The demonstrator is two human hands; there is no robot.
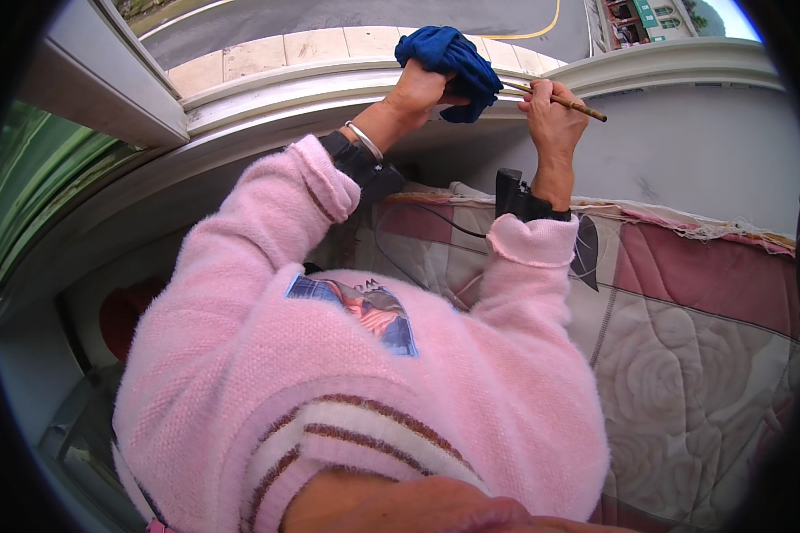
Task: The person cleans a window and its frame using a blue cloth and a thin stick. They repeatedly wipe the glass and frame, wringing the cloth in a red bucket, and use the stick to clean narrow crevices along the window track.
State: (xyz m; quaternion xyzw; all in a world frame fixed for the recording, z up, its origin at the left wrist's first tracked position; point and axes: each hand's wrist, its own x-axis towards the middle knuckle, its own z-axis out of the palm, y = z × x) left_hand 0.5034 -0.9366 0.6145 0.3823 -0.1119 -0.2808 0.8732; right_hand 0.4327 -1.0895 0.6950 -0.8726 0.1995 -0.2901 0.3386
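Observation:
A bunched dark blue cloth (450, 63) is in my left hand (417, 96), held over the white window frame (273, 100). My right hand (553, 113), just to the right, grips a thin brownish stick (577, 106) between thumb and fingers. The stick slants, its thicker end pointing right and its thin end reaching the cloth's right side. Whether the tip goes into the cloth or only touches it, I cannot tell. The palm side of my left hand is partly hidden by the cloth.
A quilted pink and whitish cover (673, 353) with frayed threads lies at the right, below a pale wall (707, 146). At the left stand a window post (107, 73) and a red container (123, 323). Pavement and a road show outside.

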